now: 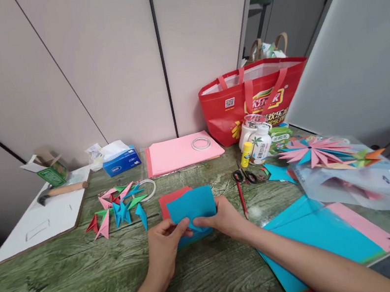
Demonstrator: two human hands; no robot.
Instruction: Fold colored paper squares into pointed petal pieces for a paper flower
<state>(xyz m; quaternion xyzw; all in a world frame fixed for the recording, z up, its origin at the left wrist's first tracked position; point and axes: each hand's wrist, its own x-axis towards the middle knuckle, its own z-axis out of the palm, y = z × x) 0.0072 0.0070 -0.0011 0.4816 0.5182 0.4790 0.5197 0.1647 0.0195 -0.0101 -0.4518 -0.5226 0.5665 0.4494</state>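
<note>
Both forearms reach in from the near edge of the surface (pixel 90 278) and meet in the middle, wrists low and palms turned down. The left hand (pixel 164 243) and the right hand (pixel 222 218) each pinch the near edge of a blue sheet (pixel 192 204), thumbs on top and fingers curled under, closed on the paper. The thumb tips almost touch. The blue sheet lies between and just beyond the hands, with its near part folded under itself, on top of a red sheet (pixel 170 199).

To my eye a fold is under way. It would go best with the corners matched first and the edge held flat by one thumb while the other runs the crease outward from the centre.

To the right of the right hand lies a stack of blue and pink sheets (pixel 318 235). Just beyond that hand are a red pencil (pixel 241 198) and scissors (pixel 243 176). Beyond and left of the left hand sits a scatter of folded paper points (pixel 119 208).

Farther off are a pink paper pile (pixel 181 152), a tissue box (pixel 121 162), a glue stick (pixel 246 154), a paper flower (pixel 315 150) in a clear sleeve, and a red bag (pixel 247 100) against the wall.
</note>
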